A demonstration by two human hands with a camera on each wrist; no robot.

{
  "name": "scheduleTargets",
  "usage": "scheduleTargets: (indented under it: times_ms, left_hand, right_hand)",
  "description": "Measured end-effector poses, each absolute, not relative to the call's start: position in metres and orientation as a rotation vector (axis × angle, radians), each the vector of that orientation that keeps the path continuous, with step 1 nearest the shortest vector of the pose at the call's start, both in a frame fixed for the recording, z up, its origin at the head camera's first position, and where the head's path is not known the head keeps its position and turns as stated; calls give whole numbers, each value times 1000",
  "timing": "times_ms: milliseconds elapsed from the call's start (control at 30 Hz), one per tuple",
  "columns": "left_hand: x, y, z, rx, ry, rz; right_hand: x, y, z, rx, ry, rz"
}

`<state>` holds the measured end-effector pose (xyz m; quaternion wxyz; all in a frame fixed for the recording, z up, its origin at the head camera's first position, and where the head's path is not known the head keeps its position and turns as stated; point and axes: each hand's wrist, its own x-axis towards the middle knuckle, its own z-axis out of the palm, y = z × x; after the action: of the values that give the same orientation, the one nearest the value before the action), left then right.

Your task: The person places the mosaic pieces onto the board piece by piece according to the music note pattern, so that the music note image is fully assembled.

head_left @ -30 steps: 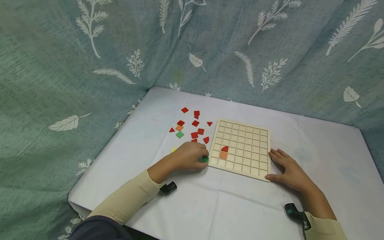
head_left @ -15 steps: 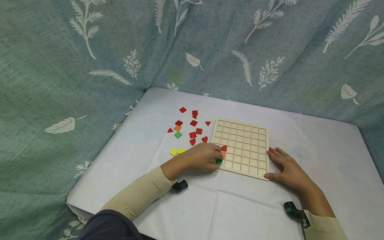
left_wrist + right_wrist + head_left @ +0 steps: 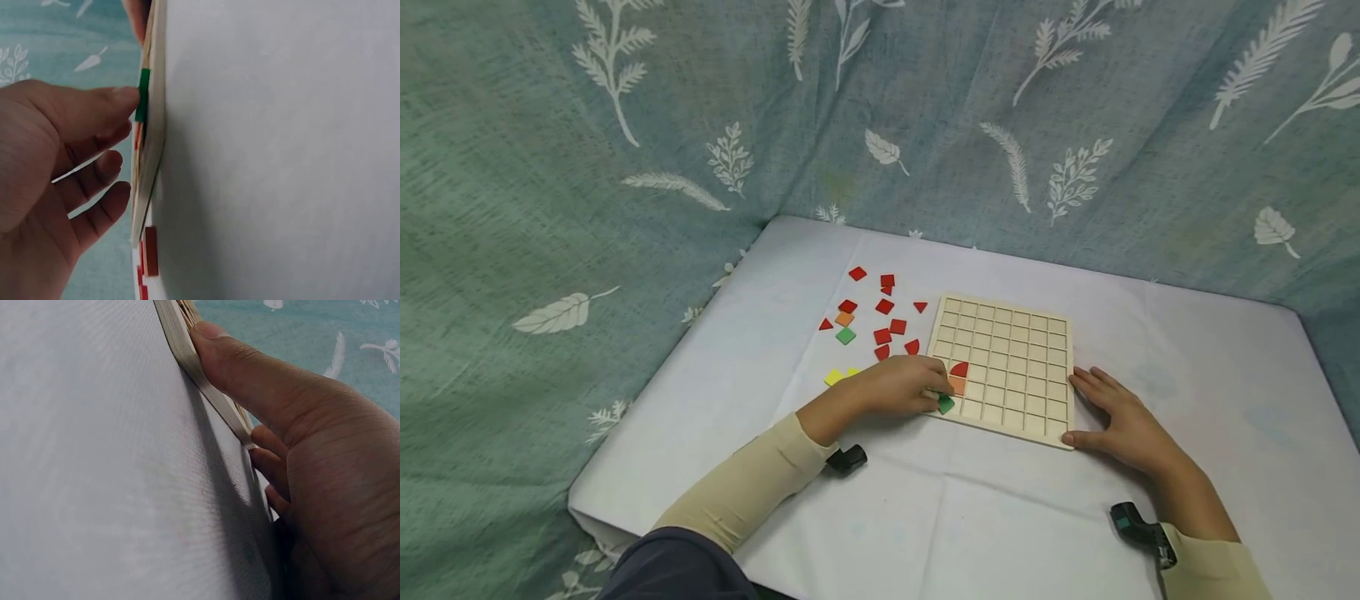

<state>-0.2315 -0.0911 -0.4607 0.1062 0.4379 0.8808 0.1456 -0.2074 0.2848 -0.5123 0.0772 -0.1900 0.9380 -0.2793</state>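
A wooden grid board (image 3: 1017, 379) lies on the table, bearing a red quarter-circle tile (image 3: 960, 368) just behind an orange tile (image 3: 957, 385). My left hand (image 3: 902, 385) reaches over its near left part, the thumb and fingertips at a green tile (image 3: 945, 404) that sits turned askew against the grid. In the left wrist view the thumb tip meets that green tile (image 3: 143, 95) low at the board, with the other fingers loosely bent behind. At the opposite side, my right hand (image 3: 1123, 425) is spread along the right edge, thumb resting on the near corner (image 3: 203, 337).
Left of the board lie several red tiles (image 3: 884, 307), squares, triangles and quarter circles. Among them are an orange square (image 3: 844, 319) and a green square (image 3: 846, 335). Yellow tiles (image 3: 834, 378) lie behind the left forearm. A leaf-patterned curtain (image 3: 880, 108) borders the white table (image 3: 880, 525).
My left hand has carried the green tile rightward from beside the board onto its near left part. The green tile now shows more from under the fingers. The right hand stays in place.
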Motion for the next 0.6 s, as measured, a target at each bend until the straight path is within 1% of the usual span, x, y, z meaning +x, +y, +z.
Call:
scheduleTargets:
  times_ms: [600]
  left_hand:
    - [-232, -78, -468, 1252, 2651, 379]
  right_hand:
    - [-206, 283, -509, -541, 2801, -851]
